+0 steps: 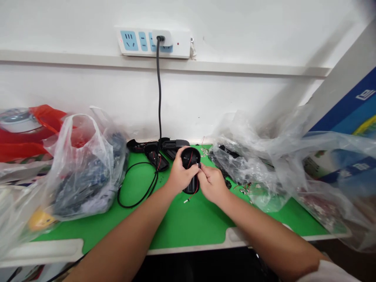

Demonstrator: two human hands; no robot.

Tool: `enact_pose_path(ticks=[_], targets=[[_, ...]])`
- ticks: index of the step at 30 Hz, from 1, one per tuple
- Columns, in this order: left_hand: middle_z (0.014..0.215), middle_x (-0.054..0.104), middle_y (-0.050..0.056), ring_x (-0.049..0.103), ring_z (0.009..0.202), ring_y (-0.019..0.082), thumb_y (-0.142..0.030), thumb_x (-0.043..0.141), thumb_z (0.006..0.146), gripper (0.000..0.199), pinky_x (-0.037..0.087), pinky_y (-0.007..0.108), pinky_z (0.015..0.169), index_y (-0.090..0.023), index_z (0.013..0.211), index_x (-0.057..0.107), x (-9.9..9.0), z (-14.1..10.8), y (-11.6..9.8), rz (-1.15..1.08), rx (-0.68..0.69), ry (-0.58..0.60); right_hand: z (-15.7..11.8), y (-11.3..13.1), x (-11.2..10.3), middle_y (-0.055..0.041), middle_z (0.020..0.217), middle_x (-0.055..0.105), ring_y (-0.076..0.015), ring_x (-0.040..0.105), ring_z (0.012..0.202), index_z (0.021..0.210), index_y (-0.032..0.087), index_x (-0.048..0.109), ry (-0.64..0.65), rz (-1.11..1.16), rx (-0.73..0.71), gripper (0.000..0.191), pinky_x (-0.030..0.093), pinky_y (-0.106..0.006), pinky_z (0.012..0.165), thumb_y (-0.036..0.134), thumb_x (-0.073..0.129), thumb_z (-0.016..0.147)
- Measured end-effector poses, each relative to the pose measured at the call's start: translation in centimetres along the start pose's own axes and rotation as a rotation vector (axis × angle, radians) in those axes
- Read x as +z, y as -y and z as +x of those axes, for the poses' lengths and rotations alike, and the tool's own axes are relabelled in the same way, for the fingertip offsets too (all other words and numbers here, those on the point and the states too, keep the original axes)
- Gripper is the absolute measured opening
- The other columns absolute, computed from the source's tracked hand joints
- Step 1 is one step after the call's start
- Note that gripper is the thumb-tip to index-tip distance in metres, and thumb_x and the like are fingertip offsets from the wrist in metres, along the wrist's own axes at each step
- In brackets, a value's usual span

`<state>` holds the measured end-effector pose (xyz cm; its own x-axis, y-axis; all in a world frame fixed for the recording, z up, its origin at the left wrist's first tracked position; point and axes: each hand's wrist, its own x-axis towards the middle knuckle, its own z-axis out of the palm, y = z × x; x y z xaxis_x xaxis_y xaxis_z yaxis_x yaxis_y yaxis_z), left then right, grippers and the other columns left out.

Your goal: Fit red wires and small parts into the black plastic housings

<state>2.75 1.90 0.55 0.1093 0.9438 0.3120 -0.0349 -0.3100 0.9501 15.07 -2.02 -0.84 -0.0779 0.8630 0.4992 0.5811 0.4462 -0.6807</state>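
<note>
A black plastic housing (pixel 192 184), round at the top with a narrower handle part below, is held over the green table. Its hollow side faces me, and a red wire runs across it to a small white connector (pixel 186 201) hanging below. My left hand (pixel 182 174) grips the housing from the left, thumb laid on its front. At the right edge, my right hand (pixel 212 181) has its fingers pinched by a small shiny metal part (pixel 199 165), close to the left thumb. What exactly the right fingertips hold is too small to make out.
More black housings (pixel 157 156) lie at the table's back, beside a looped black cable (pixel 123 196) rising to a wall power strip (pixel 182 45). Plastic bags of parts stand left (pixel 85 188) and right (pixel 249 164). Small wired pieces (pixel 246 189) lie near the right bag.
</note>
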Motion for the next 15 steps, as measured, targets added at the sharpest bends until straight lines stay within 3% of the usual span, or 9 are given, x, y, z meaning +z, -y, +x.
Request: enact_pose_path(ticks=[5,10,13,15], targets=[[0.101,0.056,0.003,0.056,0.089,0.017,-0.014,0.062,0.065,0.051,0.045,0.031,0.085,-0.020,0.113,0.046,0.35,-0.43,-0.30,0.073,0.063,-0.010,-0.63,0.10,0.36,-0.0048,0.059,0.055,-0.0176,0.050,0.055,0.073,0.018,0.058,-0.038,-0.105,-0.044,0.028,0.038,-0.030,0.060,0.020,0.036,0.089],[0.105,0.055,0.004,0.054,0.096,0.018,-0.013,0.062,0.065,0.049,0.042,0.032,0.092,-0.020,0.112,0.047,0.51,-0.61,-0.67,0.118,0.115,-0.031,-0.87,0.34,0.51,-0.0062,0.060,0.056,-0.0179,0.051,0.056,0.078,0.016,0.060,-0.028,-0.194,-0.053,0.030,0.039,-0.030,0.060,0.019,0.033,0.090],[0.101,0.056,0.003,0.055,0.094,0.018,-0.013,0.063,0.065,0.049,0.043,0.032,0.091,-0.021,0.111,0.047,0.48,-0.53,-0.48,0.072,0.063,-0.039,-0.79,0.76,0.29,-0.0065,0.062,0.056,-0.0173,0.051,0.057,0.082,0.014,0.061,-0.037,-0.171,-0.059,0.030,0.039,-0.030,0.061,0.020,0.033,0.090],[0.091,0.056,0.001,0.057,0.085,0.016,-0.016,0.063,0.067,0.044,0.048,0.031,0.083,-0.021,0.107,0.048,0.42,-0.45,-0.31,-0.020,-0.055,-0.035,-0.49,0.88,-0.20,-0.0057,0.062,0.056,-0.0163,0.050,0.057,0.084,0.014,0.063,-0.031,-0.104,-0.061,0.028,0.039,-0.030,0.060,0.023,0.037,0.090]])
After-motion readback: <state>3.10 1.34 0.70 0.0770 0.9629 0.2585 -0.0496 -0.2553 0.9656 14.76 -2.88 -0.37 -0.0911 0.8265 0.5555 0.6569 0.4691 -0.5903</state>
